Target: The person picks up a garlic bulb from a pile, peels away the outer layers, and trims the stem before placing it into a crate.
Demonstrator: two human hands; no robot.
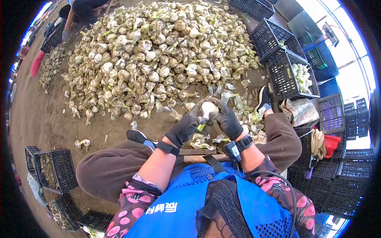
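A white, partly peeled garlic bulb (208,108) with a short green stem is held between my two dark-gloved hands, in front of my body. My left hand (185,126) has its fingers closed around the bulb's left side and stem. From the other side, my right hand (227,120) grips the same bulb with its fingertips. Just beyond my hands rises a large pile of garlic bulbs (158,59), many with dirty outer skins and stems. Loose peeled skins (202,142) lie on the ground under my hands.
A black crate (282,81) with clean white garlic stands at the right, beside another black crate (264,37). Stacked crates (321,190) fill the lower right. More crates (65,170) lie at left. Another person's gloved hand (66,35) shows at upper left.
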